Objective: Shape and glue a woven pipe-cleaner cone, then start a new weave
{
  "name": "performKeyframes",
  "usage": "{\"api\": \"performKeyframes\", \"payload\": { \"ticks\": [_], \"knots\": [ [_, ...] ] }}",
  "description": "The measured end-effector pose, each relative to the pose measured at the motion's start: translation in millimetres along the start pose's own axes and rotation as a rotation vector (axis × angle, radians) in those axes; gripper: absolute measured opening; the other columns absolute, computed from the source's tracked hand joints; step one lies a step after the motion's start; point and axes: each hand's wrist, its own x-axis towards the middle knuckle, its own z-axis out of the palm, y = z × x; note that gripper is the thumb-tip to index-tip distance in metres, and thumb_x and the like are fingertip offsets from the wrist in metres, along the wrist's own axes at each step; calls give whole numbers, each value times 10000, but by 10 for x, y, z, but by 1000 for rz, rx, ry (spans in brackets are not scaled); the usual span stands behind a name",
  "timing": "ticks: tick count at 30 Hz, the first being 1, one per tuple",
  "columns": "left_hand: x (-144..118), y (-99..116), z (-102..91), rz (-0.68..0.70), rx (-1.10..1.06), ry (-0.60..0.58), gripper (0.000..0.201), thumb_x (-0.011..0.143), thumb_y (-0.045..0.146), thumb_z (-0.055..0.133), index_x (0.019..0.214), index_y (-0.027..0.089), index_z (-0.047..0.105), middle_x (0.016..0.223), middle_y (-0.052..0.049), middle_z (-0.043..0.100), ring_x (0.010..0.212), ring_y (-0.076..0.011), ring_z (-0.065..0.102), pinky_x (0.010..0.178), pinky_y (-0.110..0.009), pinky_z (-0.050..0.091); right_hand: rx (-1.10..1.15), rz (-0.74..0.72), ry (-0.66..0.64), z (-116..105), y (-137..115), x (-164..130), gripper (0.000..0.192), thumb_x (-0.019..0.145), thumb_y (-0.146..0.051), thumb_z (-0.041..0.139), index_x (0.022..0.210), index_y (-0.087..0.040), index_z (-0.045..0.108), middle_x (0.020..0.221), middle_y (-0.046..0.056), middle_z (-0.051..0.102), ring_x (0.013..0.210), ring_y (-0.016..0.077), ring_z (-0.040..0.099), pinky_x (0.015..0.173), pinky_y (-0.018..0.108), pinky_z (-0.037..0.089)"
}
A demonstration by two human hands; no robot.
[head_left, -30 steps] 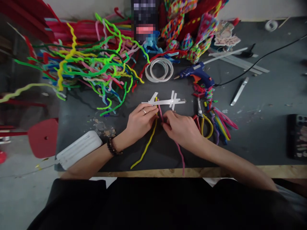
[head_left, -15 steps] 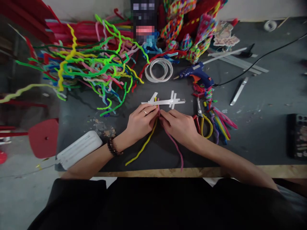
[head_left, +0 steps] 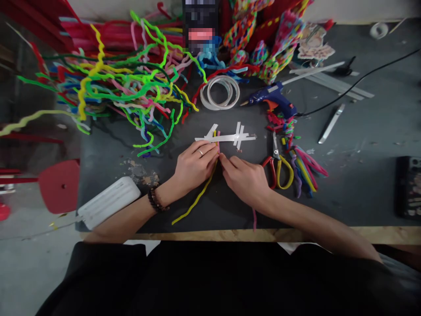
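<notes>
Together, left hand [head_left: 194, 166] and right hand [head_left: 245, 180] pinch yellow pipe cleaner [head_left: 194, 204] between them.

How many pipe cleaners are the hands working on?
2. The yellow pipe cleaner runs from the left hand toward the table edge. The pink pipe cleaner lies mostly hidden under the right hand; only its ends show.

No legible text, brand, number or sign found. The dark box [head_left: 408, 188] at the counter's [head_left: 362, 175] three o'clock edge carries pale markings, too blurred to read. The paper cut-out [head_left: 314, 44] at one o'clock shows print that cannot be made out. The blue glue gun [head_left: 269, 97] shows no readable label.
</notes>
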Motion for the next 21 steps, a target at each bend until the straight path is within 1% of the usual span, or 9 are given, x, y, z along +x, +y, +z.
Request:
{"api": "performKeyframes", "payload": {
  "ticks": [4,7,9,12,15,18,21],
  "knots": [
    [0,4,-6,-25,-39,-19,267,1031,219,602,1252,184,748,1245,-82,785,1219,-251,704,1071,-452,611,-16,27,-21,10,13,10,466,1071,-165,424,1504,-96,579,976,78,730,758,163,685,537,344,316],
    [8,9,-18,-30,-51,-35,285,1039,224,586,1283,179,727,1281,-89,770,1232,-246,696,1090,-445,601,7,41,-65,-13,3,28,481,1074,-174,408,1526,-110,561,1003,89,730,766,170,687,538,341,316],
    [19,15,-28,-42,-52,-40,308,1044,220,574,1320,175,704,1329,-96,749,1248,-244,686,1114,-443,585,38,55,-94,-33,2,49,501,1078,-188,397,1558,-119,526,1025,100,731,783,177,689,547,339,320],
    [33,16,-37,-54,-35,-60,350,1049,211,554,1378,182,669,1417,-109,699,1313,-263,646,1148,-476,558,112,73,-144,-68,18,86,507,1083,-234,396,1569,-150,512,1077,110,731,819,193,698,569,330,336],
    [35,5,-32,-46,-1,-88,340,1047,217,557,1361,206,688,1460,-111,669,1356,-286,615,1129,-512,563,195,98,-189,-128,25,105,510,1072,-285,418,1555,-149,509,1148,123,732,854,218,714,586,324,353],
    [24,-7,-16,-44,19,-93,311,1047,221,567,1319,219,718,1431,-98,691,1328,-281,631,1102,-507,582,235,124,-281,-231,-22,82,595,1056,-341,470,1606,-125,407,1162,141,749,839,241,731,587,323,361],
    [8,-10,-6,-45,29,-107,313,1048,225,572,1326,198,714,1437,-104,690,1340,-287,629,1121,-510,575,194,139,-372,-331,-125,17,703,1055,-405,503,1658,-117,285,1124,148,775,763,248,741,561,329,351]
  ]
}}
